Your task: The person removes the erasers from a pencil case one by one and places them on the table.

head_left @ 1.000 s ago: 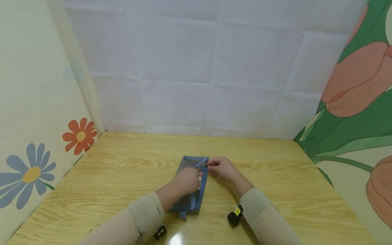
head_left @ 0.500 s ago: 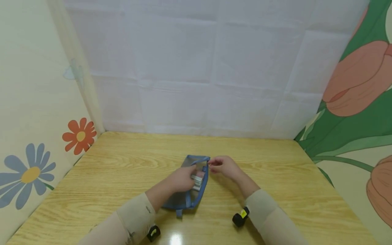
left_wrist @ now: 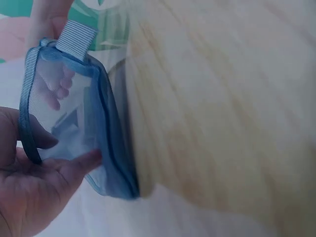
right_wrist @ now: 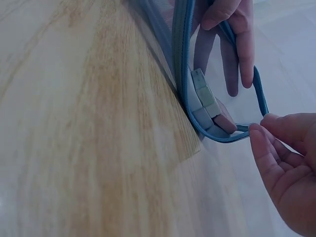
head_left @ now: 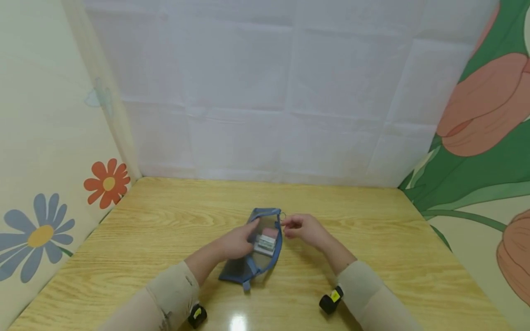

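Observation:
A mesh zipper pouch (head_left: 235, 270) with blue trim lies on its side on the table, its mouth spread apart. Several small blocks (right_wrist: 205, 101), pale and pinkish, sit inside it. My left hand (head_left: 238, 242) grips the mouth's upper edge, thumb on one side of the mesh and fingers on the other, as the left wrist view shows over the blue edging (left_wrist: 30, 98). At the far corner, my right hand (head_left: 305, 228) pinches the zipper end between thumb and forefinger (right_wrist: 261, 143), where a small ring (head_left: 283, 215) shows.
The wood-grain table (head_left: 165, 207) runs back to a white cloth wall (head_left: 248, 92). Flower-printed cloth (head_left: 41, 138) stands at the left, and another printed sheet (head_left: 476, 184) at the right. Black wrist cameras (head_left: 331, 301) hang below both cuffs.
My left hand has drawn back left with the pouch's edge, so the mouth gapes wider and the blocks inside show. My right hand has stayed at the far corner.

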A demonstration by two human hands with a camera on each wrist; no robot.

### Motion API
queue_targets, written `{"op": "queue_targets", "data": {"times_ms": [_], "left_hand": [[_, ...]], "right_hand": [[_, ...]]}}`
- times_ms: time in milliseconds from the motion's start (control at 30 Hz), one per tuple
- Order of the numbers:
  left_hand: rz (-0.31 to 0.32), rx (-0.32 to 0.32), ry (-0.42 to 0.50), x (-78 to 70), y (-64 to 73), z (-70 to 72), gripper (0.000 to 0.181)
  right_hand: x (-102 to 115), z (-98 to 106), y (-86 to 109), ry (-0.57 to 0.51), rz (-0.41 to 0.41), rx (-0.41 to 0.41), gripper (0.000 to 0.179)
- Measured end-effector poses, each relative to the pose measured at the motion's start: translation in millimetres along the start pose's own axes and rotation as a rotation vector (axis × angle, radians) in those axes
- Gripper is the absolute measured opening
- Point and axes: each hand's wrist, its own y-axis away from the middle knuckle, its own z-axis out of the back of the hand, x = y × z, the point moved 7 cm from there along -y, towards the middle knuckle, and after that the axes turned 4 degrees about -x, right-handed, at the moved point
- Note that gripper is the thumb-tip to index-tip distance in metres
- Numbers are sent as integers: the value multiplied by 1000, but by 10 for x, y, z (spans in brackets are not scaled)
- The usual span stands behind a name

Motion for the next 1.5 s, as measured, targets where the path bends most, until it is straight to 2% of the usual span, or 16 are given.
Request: {"op": "queue_targets", "data": {"times_ms": [200,333,567,800,1000,1300,1500], "left_hand": [[53,15,125,105,2,9,84],[93,15,159,156,-2,17,84],[160,2,205,225,-20,15,83],[149,3,216,252,-26,-9,82],[143,-10,221,230,-17,-10,83],[182,8,216,222,-2,-30,82],[199,27,227,205,17,-21,81]], "right_hand": [[-22,-13,11,42,20,-15,26],[-30,-13,15,95,31,-39,25],[1,-36,20,128,71,-91,20],[7,-73,9,127,77,-144,20],[-16,-112,-24,126,73,-154,20],[-54,-117,-54,108,92,-175,19],[-93,-126,-73,91,69,-174,19]]}}
